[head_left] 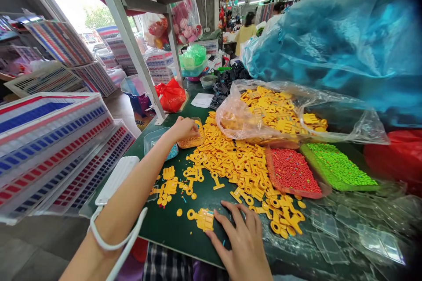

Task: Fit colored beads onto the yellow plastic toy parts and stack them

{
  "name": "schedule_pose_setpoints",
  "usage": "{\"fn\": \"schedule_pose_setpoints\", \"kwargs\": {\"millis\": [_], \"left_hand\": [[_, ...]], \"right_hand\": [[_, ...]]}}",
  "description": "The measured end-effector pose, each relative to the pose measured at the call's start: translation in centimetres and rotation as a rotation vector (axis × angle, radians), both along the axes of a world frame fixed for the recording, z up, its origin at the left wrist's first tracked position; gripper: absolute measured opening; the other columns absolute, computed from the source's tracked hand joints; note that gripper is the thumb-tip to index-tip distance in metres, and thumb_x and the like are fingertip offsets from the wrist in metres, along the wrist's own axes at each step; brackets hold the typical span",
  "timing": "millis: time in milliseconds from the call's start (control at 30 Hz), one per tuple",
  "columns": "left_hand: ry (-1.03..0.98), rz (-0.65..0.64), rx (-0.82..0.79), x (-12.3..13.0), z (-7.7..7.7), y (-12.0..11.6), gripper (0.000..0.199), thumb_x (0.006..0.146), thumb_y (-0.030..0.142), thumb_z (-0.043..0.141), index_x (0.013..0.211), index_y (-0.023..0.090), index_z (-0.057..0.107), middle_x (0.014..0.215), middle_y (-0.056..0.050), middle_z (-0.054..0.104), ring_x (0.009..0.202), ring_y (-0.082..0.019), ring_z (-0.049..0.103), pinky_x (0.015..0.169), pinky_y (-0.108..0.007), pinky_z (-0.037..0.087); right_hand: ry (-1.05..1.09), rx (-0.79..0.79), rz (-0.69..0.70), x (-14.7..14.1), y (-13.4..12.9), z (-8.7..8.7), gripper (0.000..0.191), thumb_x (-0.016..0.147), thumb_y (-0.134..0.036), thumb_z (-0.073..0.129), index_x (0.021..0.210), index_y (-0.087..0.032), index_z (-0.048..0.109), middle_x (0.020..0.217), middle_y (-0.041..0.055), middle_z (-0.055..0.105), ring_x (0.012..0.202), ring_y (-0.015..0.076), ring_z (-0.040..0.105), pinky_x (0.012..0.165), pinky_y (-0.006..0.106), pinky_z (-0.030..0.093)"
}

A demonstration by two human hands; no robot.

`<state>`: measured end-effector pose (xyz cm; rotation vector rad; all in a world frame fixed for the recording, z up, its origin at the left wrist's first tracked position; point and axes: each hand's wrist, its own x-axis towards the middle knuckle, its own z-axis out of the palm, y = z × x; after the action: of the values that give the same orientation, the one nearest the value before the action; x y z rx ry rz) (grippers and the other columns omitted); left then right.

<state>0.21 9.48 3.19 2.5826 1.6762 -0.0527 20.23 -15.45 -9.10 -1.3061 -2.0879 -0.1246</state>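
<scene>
My left hand (183, 129) reaches over a shallow tray of orange beads (192, 135), its fingers bunched at the tray's rim. Whether it holds a bead is hidden. A clear tray with blue beads (157, 142) sits just to its left. My right hand (240, 241) rests on the green work table (171, 224) with fingers spread, its fingertips next to a yellow plastic moulded piece (203, 219). A large loose heap of yellow moulded pieces (244, 171) covers the table's middle, between my hands.
A clear bag of yellow pieces (270, 114), red (292, 172) and green (338, 167) bead trays and clear plastic sheets (356, 232) lie right. Stacked red-and-blue patterned plastic racks (56, 145) stand left. A blue plastic sheet (336, 39) hangs above. A co-worker (245, 35) stands beyond.
</scene>
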Motion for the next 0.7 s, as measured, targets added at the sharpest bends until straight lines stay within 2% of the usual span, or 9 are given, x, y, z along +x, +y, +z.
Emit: {"fn": "schedule_pose_setpoints", "kwargs": {"millis": [100, 167, 267, 333, 400, 467, 533, 633, 700], "left_hand": [[-0.118, 0.008, 0.182, -0.1, 1.2, -4.0, 0.024, 0.092, 0.039, 0.058, 0.097, 0.022, 0.075, 0.109, -0.008, 0.067, 0.104, -0.025, 0.056, 0.091, -0.040, 0.037], [-0.331, -0.049, 0.320, 0.0, 0.9, -7.8, 0.022, 0.092, 0.038, 0.060, 0.092, 0.023, 0.076, 0.098, -0.006, 0.068, 0.095, -0.023, 0.058, 0.085, -0.038, 0.041], [-0.523, -0.134, 0.336, 0.6, -1.5, -14.0, 0.024, 0.093, 0.040, 0.058, 0.088, 0.025, 0.076, 0.088, -0.003, 0.067, 0.085, -0.020, 0.058, 0.078, -0.037, 0.045], [-0.587, -0.117, 0.302, 0.9, -3.8, -17.6, 0.025, 0.094, 0.041, 0.056, 0.087, 0.026, 0.076, 0.086, -0.003, 0.067, 0.083, -0.020, 0.059, 0.074, -0.037, 0.048], [-0.637, -0.091, 0.252, 1.0, -5.9, -20.1, 0.028, 0.094, 0.043, 0.055, 0.085, 0.026, 0.075, 0.083, -0.004, 0.066, 0.080, -0.020, 0.059, 0.070, -0.036, 0.050], [-0.670, -0.043, 0.215, 1.0, -7.5, -21.6, 0.030, 0.094, 0.045, 0.054, 0.083, 0.025, 0.075, 0.081, -0.004, 0.066, 0.078, -0.020, 0.059, 0.069, -0.037, 0.050], [-0.706, 0.022, 0.196, 0.8, -8.4, -22.3, 0.030, 0.094, 0.043, 0.055, 0.083, 0.024, 0.075, 0.080, -0.004, 0.065, 0.079, -0.020, 0.059, 0.070, -0.037, 0.050], [-0.748, 0.086, 0.183, 0.7, -8.7, -22.3, 0.025, 0.094, 0.039, 0.058, 0.083, 0.024, 0.075, 0.079, -0.003, 0.064, 0.080, -0.019, 0.059, 0.073, -0.036, 0.049], [-0.736, 0.060, 0.180, 0.7, -8.6, -22.2, 0.023, 0.093, 0.037, 0.059, 0.083, 0.024, 0.076, 0.079, -0.003, 0.064, 0.079, -0.018, 0.058, 0.074, -0.036, 0.048]], "right_hand": [[-0.004, 0.009, 0.001, -0.1, 0.1, 0.0, 0.024, 0.089, -0.046, 0.061, 0.105, -0.030, 0.068, 0.113, 0.0045, 0.066, 0.100, 0.0264, 0.055, 0.083, 0.041, 0.043], [0.002, 0.029, 0.001, -0.2, 0.2, 0.0, 0.025, 0.089, -0.047, 0.060, 0.104, -0.030, 0.069, 0.111, 0.0043, 0.067, 0.099, 0.0264, 0.055, 0.082, 0.041, 0.043], [0.052, 0.034, -0.020, -0.5, 0.2, 0.1, 0.030, 0.093, -0.050, 0.052, 0.107, -0.029, 0.068, 0.107, 0.0055, 0.068, 0.096, 0.0262, 0.054, 0.082, 0.042, 0.041], [0.081, 0.020, -0.025, -0.5, 0.1, 0.3, 0.033, 0.096, -0.049, 0.047, 0.109, -0.027, 0.068, 0.107, 0.0067, 0.068, 0.097, 0.0265, 0.053, 0.084, 0.043, 0.041], [0.080, 0.011, 0.000, -0.5, 0.0, 0.5, 0.032, 0.095, -0.048, 0.049, 0.109, -0.027, 0.069, 0.108, 0.0068, 0.067, 0.098, 0.0264, 0.052, 0.085, 0.042, 0.041], [0.069, -0.001, 0.034, -0.3, 0.0, 0.6, 0.028, 0.093, -0.046, 0.054, 0.108, -0.028, 0.069, 0.110, 0.0063, 0.067, 0.098, 0.0261, 0.051, 0.085, 0.041, 0.042], [0.090, -0.033, 0.031, -0.3, -0.2, 0.6, 0.025, 0.092, -0.043, 0.056, 0.106, -0.028, 0.071, 0.111, 0.0060, 0.067, 0.099, 0.0262, 0.051, 0.086, 0.042, 0.042], [0.149, -0.084, 0.003, -0.4, -0.4, 0.8, 0.021, 0.092, -0.040, 0.058, 0.101, -0.027, 0.073, 0.112, 0.0058, 0.068, 0.102, 0.0262, 0.050, 0.088, 0.042, 0.042], [0.169, -0.104, -0.004, -0.6, -0.5, 1.0, 0.019, 0.090, -0.038, 0.061, 0.099, -0.027, 0.073, 0.112, 0.0053, 0.068, 0.102, 0.0257, 0.050, 0.088, 0.042, 0.043]]}}
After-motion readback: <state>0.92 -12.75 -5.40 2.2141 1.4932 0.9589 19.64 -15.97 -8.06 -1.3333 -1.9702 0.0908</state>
